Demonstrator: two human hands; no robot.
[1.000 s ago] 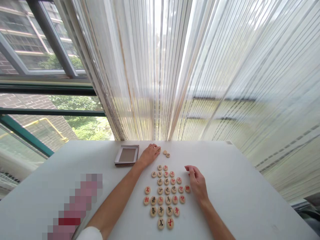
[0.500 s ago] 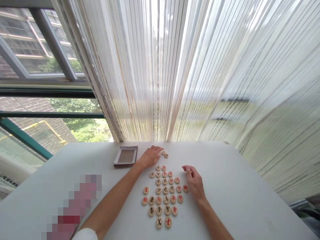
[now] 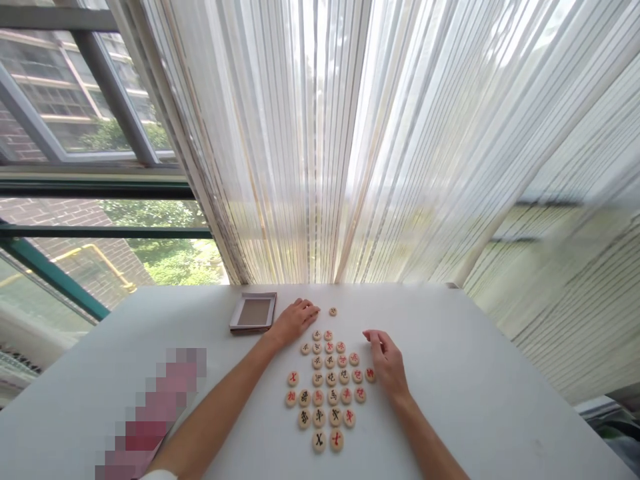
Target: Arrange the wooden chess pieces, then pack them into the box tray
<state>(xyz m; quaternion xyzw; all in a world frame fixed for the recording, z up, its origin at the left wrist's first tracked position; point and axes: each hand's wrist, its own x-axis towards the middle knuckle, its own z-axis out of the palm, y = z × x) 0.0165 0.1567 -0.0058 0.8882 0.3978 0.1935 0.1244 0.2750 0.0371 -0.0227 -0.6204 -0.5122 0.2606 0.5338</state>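
Several round wooden xiangqi pieces [image 3: 331, 379] with red or black characters lie in rows on the white table, forming a roughly diamond-like layout. My left hand [image 3: 295, 321] is at the far end of the rows, its fingertips closed on one xiangqi piece [image 3: 317, 313] that is mostly hidden beneath them. Just right of those fingertips, a single black-marked piece [image 3: 333, 311] lies apart. My right hand [image 3: 387, 360] rests on the table to the right of the rows, fingers curled in and nothing visible in them. Close by its knuckles is a red-marked piece [image 3: 370, 375].
A shallow open box [image 3: 274, 310] sits left of my left hand. The white table [image 3: 475, 387] ends at a striped sheer curtain [image 3: 300, 167]. A pixelated pinkish shape [image 3: 160, 407] lies along my left forearm. An open window [image 3: 100, 120] is at the left.
My left hand has drawn one of the two far pieces slightly left and nearer, away from its neighbour. The right hand has stayed in place. The view has shifted a little.
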